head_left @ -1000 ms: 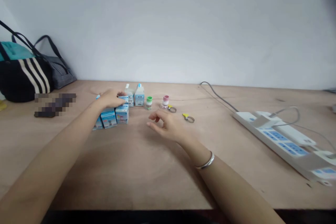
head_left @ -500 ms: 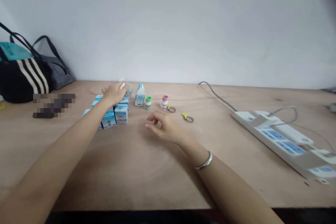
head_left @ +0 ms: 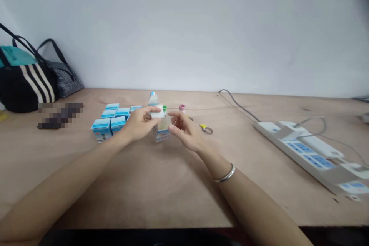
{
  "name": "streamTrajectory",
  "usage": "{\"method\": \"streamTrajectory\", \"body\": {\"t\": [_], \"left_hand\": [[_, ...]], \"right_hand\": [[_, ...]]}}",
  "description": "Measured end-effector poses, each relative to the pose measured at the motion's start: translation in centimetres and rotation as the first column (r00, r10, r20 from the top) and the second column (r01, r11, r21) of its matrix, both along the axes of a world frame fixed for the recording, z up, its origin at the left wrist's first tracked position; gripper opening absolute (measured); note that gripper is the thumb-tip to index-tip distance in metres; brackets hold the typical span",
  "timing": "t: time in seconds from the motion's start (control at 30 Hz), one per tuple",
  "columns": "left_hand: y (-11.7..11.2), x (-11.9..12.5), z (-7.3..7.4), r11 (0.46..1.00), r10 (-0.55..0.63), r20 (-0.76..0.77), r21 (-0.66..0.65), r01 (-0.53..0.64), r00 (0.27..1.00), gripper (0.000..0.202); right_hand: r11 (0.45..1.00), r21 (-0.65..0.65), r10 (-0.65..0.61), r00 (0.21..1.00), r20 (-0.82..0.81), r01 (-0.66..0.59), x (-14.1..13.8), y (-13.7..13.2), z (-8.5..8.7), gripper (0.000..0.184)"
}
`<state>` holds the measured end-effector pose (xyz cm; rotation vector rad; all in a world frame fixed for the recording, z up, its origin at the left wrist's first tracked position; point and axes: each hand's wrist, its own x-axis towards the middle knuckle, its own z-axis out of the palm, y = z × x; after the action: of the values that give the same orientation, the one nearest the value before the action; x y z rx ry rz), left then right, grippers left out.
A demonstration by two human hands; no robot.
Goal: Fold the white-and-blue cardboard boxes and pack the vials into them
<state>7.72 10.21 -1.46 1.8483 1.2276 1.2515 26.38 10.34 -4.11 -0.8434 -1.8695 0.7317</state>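
My left hand [head_left: 140,124] grips a small blue-and-white carton [head_left: 163,133] above the table, its white top flap raised between fingers and thumb. Close to the carton's right edge is my right hand [head_left: 186,132], fingers curved and apart; whether its thumb touches the carton is hard to see. Behind them stand another carton with its top open [head_left: 153,100], a green-capped small bottle [head_left: 165,109] partly hidden, and a pink-capped one [head_left: 182,108]. Several shut blue-and-white cartons [head_left: 101,125] are grouped left of my left hand.
Two rings with yellow tabs lie right of the bottles, the nearer ring [head_left: 206,128] in full view. A white power strip [head_left: 302,155] with plugs and cables is at right. Bags [head_left: 27,80] and a dark blurred-out object [head_left: 61,116] occupy the left. A wall [head_left: 190,34] rises behind.
My left hand has come back from the far side of the carton group, moving right and nearer with an open carton. My right hand has shifted slightly toward it, fingers raised.
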Motion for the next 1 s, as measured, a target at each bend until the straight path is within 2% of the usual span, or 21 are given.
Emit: {"method": "streamTrajectory", "body": {"t": [0.07, 0.13, 0.2, 0.23, 0.27, 0.33, 0.4, 0.47, 0.57, 0.63, 0.7, 0.77, 0.8, 0.87, 1.0], "left_hand": [[0.6, 0.2, -1.4, 0.995, -0.091, -0.007, -0.041, 0.091, 0.996, 0.031], [1.1, 0.0, -2.8, 0.990, -0.141, 0.001, -0.013, 0.141, 0.990, 0.035], [1.3, -0.5, -3.9, 0.990, -0.110, -0.017, 0.086, 0.111, 0.994, 0.035], [1.2, -0.7, -4.3, 0.985, -0.058, -0.049, 0.162, 0.065, 0.997, 0.032], [1.0, -1.0, -4.6, 0.967, 0.013, -0.098, 0.253, 0.012, 0.995, 0.029], [0.3, -1.4, -4.8, 0.895, 0.148, -0.214, 0.444, -0.039, 0.966, 0.021], [-0.5, -1.6, -4.8, 0.813, 0.190, -0.316, 0.581, 0.032, 0.929, 0.015], [-1.3, -1.5, -4.8, 0.776, 0.154, -0.389, 0.617, 0.133, 0.908, 0.016], [-1.9, -1.1, -5.3, 0.801, 0.106, -0.430, 0.571, 0.179, 0.897, 0.022], [-1.9, -0.9, -5.9, 0.824, 0.098, -0.426, 0.542, 0.167, 0.899, 0.027], [-1.7, -0.7, -6.4, 0.834, 0.104, -0.412, 0.532, 0.146, 0.905, 0.025], [-1.5, -0.7, -6.8, 0.837, 0.112, -0.387, 0.534, 0.124, 0.915, 0.023], [-1.4, -0.7, -7.0, 0.836, 0.117, -0.370, 0.537, 0.110, 0.921, 0.023], [-1.3, -0.6, -7.2, 0.835, 0.126, -0.331, 0.544, 0.080, 0.935, 0.026], [-1.3, -0.6, -7.7, 0.859, 0.108, -0.255, 0.511, 0.039, 0.961, 0.041]], "right_hand": [[0.998, -0.057, -0.034, 0.999, -0.025, 0.032, -0.3, 0.1, -0.1, 0.028], [0.991, -0.116, -0.076, 0.996, -0.048, 0.070, -0.5, 0.3, -0.5, 0.019], [0.980, -0.175, -0.108, 0.992, -0.068, 0.095, -0.5, 0.6, -0.9, 0.014], [0.973, -0.205, -0.119, 0.991, -0.069, 0.102, -0.5, 0.8, -1.1, 0.015], [0.966, -0.234, -0.126, 0.990, -0.066, 0.108, -0.5, 0.9, -1.2, 0.017], [0.949, -0.295, -0.137, 0.989, -0.060, 0.114, -0.5, 1.0, -1.2, 0.018], [0.928, -0.352, -0.150, 0.987, -0.052, 0.122, -0.5, 0.9, -1.1, 0.018], [0.909, -0.393, -0.163, 0.986, -0.034, 0.136, -0.6, 0.7, -1.0, 0.018], [0.904, -0.396, -0.171, 0.985, 0.015, 0.163, -0.5, 0.7, -0.9, 0.017], [0.926, -0.292, -0.224, 0.971, 0.088, 0.240, -0.1, 1.4, -1.0, 0.017], [0.923, -0.067, -0.361, 0.914, 0.184, 0.378, 0.7, 2.9, -1.2, 0.020], [0.849, 0.197, -0.528, 0.812, 0.250, 0.491, 1.7, 4.9, -1.3, 0.025], [0.809, 0.278, -0.585, 0.758, 0.289, 0.518, 2.2, 5.9, -1.3, 0.027], [0.760, 0.381, -0.647, 0.671, 0.362, 0.527, 3.0, 7.6, -1.3, 0.027], [0.733, 0.437, -0.681, 0.564, 0.468, 0.521, 3.3, 8.9, -1.3, 0.020]]}}
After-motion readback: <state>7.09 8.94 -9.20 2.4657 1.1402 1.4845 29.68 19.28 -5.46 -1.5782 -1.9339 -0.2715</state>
